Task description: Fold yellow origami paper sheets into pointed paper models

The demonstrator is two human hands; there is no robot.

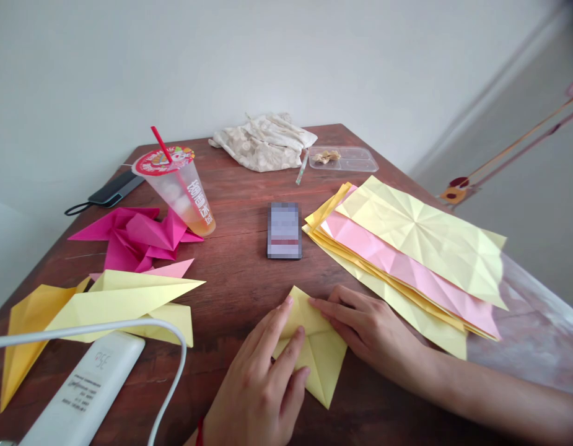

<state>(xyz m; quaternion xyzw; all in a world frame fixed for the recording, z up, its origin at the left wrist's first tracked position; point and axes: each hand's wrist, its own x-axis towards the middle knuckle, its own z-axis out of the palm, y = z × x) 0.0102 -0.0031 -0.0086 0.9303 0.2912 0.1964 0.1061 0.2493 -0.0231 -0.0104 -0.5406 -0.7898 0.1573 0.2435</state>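
A folded piece of pale yellow paper [319,365] lies on the table close to me, its creases visible and one corner pointing towards me. My left hand [267,365] rests on its left side with the fingers stretched out and apart. At the right edge, my right hand [365,325] has its fingers close together on the paper, the index finger reaching to the upper part. The right hand's thumb is largely hidden. Beyond both hands lies a phone [284,230] with a blurred screen. To the right is a stack of creased yellow and pink paper sheets [420,235].
On the left are magenta folded paper [142,238], yellow folded pieces [128,303], a plastic drink cup [188,192] with a straw, and a white power bank [88,390] with a looping cable [174,384]. Farther back lie a crumpled plastic bag [262,142] and clear tray [360,161].
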